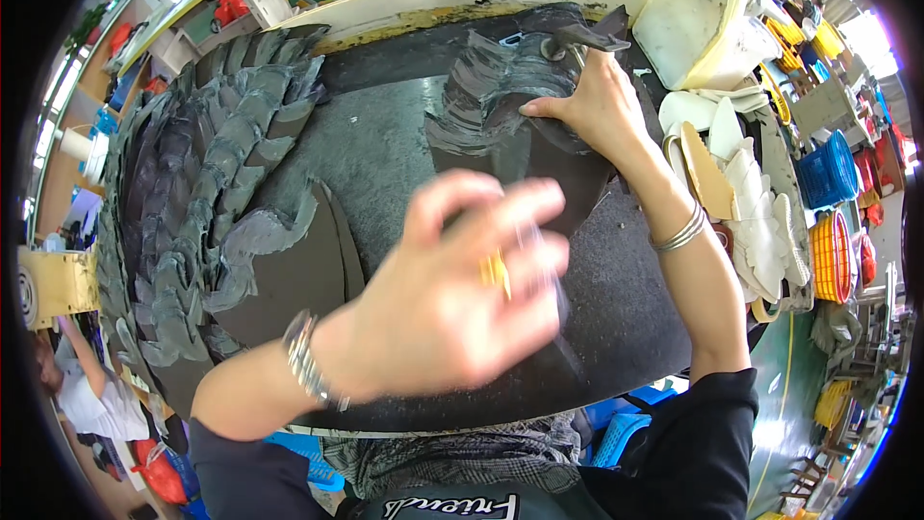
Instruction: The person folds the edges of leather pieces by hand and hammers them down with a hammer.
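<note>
My left hand (472, 289), wearing a yellow ring, is smeared by motion above the middle of the dark work board (385, 140). Its fingers are curled, and a thin blurred tool, too smeared to name, seems to pass through them. My right hand (602, 101) is at the far right, its thumb pressed on a fanned stack of dark flat pieces (481, 87) with grey-smeared edges; its other fingers bend at the stack's far side, partly hidden. Beside the right fingertips is a dark curved piece (587, 37). More dark cut pieces (303, 270) lie left of my left hand.
Overlapping rows of grey-smeared dark pieces (183, 183) cover the board's left side. A yellowed white container (688, 24) stands at the far right, with white and tan cut pieces (746, 202) nearer. Blue (828, 169) and orange (831, 255) baskets are beyond. Another person (91, 390) is at left.
</note>
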`<state>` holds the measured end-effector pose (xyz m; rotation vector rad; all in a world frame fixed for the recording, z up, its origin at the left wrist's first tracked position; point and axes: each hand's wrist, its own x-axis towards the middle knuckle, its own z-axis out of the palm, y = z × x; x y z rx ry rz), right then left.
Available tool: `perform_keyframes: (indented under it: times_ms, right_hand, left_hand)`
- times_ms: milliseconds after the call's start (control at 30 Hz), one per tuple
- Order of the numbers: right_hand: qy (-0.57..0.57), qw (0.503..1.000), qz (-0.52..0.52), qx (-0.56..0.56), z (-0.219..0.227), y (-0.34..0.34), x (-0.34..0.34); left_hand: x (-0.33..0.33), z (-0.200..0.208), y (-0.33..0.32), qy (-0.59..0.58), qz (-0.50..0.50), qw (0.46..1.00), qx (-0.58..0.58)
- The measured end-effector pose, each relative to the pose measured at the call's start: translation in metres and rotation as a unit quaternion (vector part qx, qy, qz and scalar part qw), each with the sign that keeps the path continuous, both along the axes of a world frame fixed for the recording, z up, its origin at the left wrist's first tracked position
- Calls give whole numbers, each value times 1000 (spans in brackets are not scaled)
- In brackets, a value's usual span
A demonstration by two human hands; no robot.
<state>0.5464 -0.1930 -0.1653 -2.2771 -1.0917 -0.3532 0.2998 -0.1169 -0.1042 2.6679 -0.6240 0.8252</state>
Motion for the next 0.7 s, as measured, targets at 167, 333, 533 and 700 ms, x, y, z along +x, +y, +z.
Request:
perform_keyframes:
  times_ms: [167, 333, 533, 700]
  right_hand:
    - [65, 997, -36, 19, 44, -21, -26]
    - [159, 983, 76, 51, 78, -74, -104]
    - [208, 931, 293, -70, 84, -150, -175]
    - [219, 967, 2, 134, 74, -171, -198]
  left_hand:
    - [-57, 42, -21, 64, -56, 994, -74]
    - [-76, -9, -15, 258, 90, 857, -437]
    - [-79, -21, -8, 502, 69, 508, -697]
    - [-79, -30, -10, 481, 135, 554, -666]
